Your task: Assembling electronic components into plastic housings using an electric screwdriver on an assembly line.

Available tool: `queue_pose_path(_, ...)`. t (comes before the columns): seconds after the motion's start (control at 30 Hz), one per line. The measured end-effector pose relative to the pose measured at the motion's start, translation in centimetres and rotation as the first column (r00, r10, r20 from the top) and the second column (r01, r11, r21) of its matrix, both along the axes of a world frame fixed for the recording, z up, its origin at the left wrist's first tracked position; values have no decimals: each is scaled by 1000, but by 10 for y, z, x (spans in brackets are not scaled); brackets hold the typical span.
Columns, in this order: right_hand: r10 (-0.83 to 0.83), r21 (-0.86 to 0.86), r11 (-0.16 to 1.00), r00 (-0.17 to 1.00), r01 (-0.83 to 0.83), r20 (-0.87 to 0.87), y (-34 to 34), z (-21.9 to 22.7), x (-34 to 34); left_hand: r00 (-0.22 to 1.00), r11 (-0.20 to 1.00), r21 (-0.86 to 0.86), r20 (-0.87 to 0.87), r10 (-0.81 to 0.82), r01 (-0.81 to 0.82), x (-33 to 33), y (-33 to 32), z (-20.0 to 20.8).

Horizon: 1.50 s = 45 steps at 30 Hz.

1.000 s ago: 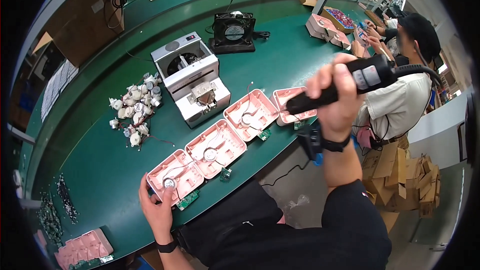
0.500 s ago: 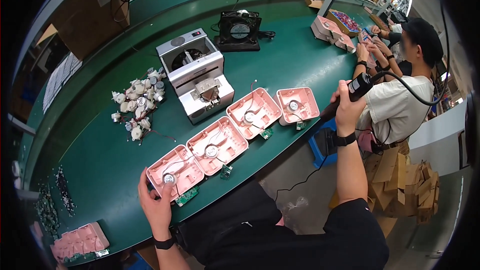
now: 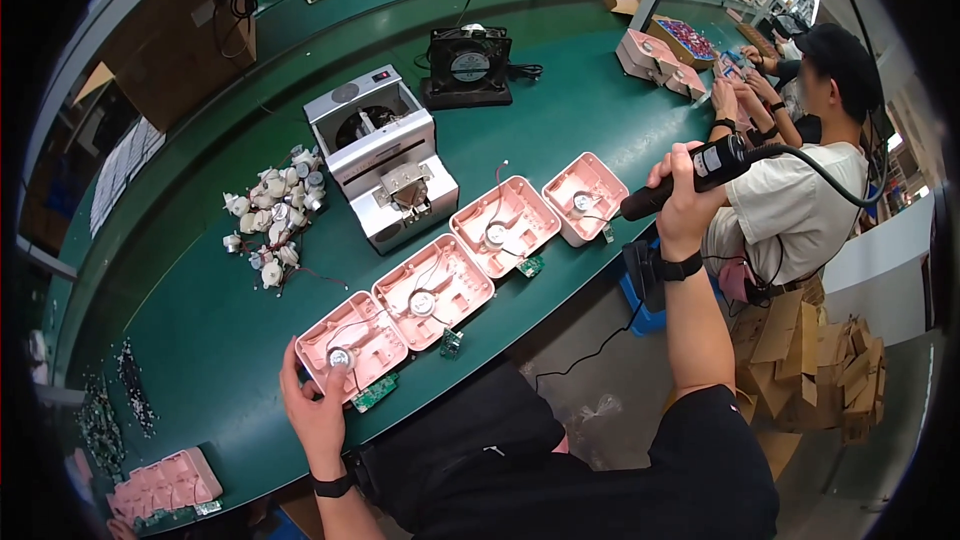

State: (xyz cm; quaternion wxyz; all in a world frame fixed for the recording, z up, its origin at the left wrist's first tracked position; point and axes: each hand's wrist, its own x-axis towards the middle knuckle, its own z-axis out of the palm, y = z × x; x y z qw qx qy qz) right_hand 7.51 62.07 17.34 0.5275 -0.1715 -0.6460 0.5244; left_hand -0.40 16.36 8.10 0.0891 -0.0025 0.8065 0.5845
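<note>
My left hand [image 3: 315, 415] holds the near corner of the first shell [image 3: 372, 342], fingers along its outer side and thumb bent over the rim beside a round speaker [image 3: 341, 358]. My right hand [image 3: 683, 205] is wrapped around a black driver [image 3: 712, 162], which slants down to the left so that its front end is just beside the fourth shell [image 3: 590, 178]; I cannot tell whether the two touch. A thick cable [image 3: 822, 168] curves away from the driver's back end.

The four pink shells lie open side up in a slanting row on the green surface [image 3: 210, 340]. The second shell [image 3: 445, 282] and the third shell [image 3: 520, 218] sit between the other two, and each of the four has a speaker and wires inside. A green board [image 3: 375, 393] lies by the first shell's near edge, and smaller boards lie by the others.

Behind the row stands a grey machine [image 3: 385, 155], with a black fan [image 3: 468, 67] beyond it and a heap of white parts [image 3: 275, 210] to its left. More pink shells [image 3: 165, 485] are at the lower left. To my right sits a co-worker [image 3: 790, 195] in a pale shirt, near flattened cartons [image 3: 800, 355].
</note>
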Motion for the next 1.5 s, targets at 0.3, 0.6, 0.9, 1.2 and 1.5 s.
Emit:
queue_pose_path(0.3,44,-23,999,999,-43,26,18,-11,-24,999,999,-39,-36,-11,10,-10,24,3)
queue_pose_path(0.6,-121,176,979,986,99,119,-17,27,-39,998,984,-168,-11,-64,61,-23,41,18)
queue_pose_path(0.9,584,-108,793,798,-600,-147,-111,55,-135,995,979,-197,-83,-59,41,-25,46,12)
queue_pose_path(1.2,586,-147,806,808,-574,57,-122,16,-186,990,960,-275,-110,-85,52,-25,49,7)
queue_pose_path(1.5,665,-250,711,744,-657,-65,-122,8,-112,987,949,-312,-135,-89,43,-37,51,0)
